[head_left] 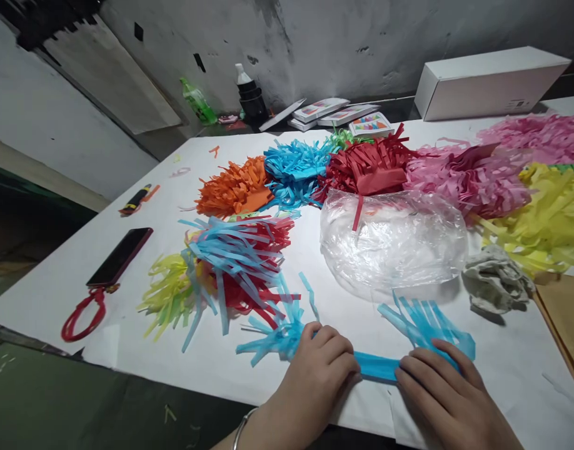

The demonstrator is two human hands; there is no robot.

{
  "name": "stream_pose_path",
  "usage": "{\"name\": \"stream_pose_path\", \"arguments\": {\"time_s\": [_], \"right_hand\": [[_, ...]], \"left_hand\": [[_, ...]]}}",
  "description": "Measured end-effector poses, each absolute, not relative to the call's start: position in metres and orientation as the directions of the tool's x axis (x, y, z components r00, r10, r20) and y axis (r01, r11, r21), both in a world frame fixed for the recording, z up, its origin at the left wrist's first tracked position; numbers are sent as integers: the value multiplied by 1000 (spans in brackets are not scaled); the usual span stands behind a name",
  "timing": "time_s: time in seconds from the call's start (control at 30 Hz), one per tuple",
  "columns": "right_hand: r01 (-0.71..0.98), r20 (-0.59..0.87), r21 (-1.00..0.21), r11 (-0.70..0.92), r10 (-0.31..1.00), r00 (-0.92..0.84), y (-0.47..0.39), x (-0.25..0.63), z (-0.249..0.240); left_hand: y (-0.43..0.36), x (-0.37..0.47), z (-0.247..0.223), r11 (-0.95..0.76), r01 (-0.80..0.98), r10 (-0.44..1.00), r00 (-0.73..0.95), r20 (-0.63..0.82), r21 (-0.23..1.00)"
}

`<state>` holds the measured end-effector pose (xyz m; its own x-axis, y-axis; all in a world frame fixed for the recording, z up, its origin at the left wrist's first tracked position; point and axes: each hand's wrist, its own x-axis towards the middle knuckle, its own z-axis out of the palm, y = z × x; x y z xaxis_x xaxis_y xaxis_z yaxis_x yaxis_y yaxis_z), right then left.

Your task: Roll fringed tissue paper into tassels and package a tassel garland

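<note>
A strip of blue tissue paper (pixel 377 367) with fringed ends lies near the front edge of the white table. My left hand (pixel 321 369) is closed round its left part, beside a blue fringe (pixel 268 337) that spreads out to the left. Over the right part, my right hand (pixel 444 387) rests with its fingers curled on the paper, and more blue fringe (pixel 430 322) fans out behind it. The flat band between the two hands is folded. My fingertips hide the spots where they touch it.
Red, light blue and yellow tassels (pixel 240 250) lie left of centre. Behind are orange, blue, red, pink and yellow bunches, a clear plastic bag (pixel 392 240), a grey cloth (pixel 496 281), a phone (pixel 120 256), a cutter (pixel 135 200) and a white box (pixel 491 84).
</note>
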<state>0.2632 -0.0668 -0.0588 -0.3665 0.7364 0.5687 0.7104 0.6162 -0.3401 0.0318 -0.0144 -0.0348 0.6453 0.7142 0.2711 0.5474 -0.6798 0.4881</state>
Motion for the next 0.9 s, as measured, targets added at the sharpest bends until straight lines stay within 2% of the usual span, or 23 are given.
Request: {"name": "stream_pose_path", "arguments": {"time_s": [0.13, 0.23, 0.37, 0.43, 0.63, 0.7, 0.83, 0.9], "right_hand": [[752, 534, -408, 518, 803, -263, -67, 261, -59], [811, 513, -423, 405, 844, -153, -65, 250, -60], [887, 491, -362, 287, 867, -80, -65, 246, -59], [888, 512, -348, 302, 855, -90, -66, 247, -58], [768, 582, -314, 558, 752, -309, -60, 236, -57], [766, 567, -326, 554, 763, -310, -57, 232, -58], [744, 520, -434, 509, 815, -255, -53, 227, -60], [730, 509, -428, 533, 809, -293, -53, 225, -59]], "left_hand": [[-15, 30, -28, -616, 579, 757, 623, 197, 535], [-15, 33, -24, -571, 672, 801, 582, 140, 472], [-14, 40, -28, -538, 756, 833, 546, 96, 372], [-12, 41, -31, -551, 750, 827, 549, 120, 366], [-8, 36, -33, -671, 630, 736, 627, 254, 392], [-8, 32, -31, -711, 593, 698, 661, 276, 378], [-9, 29, -32, -753, 561, 656, 687, 314, 344], [-10, 30, -32, -752, 545, 654, 684, 322, 371]]}}
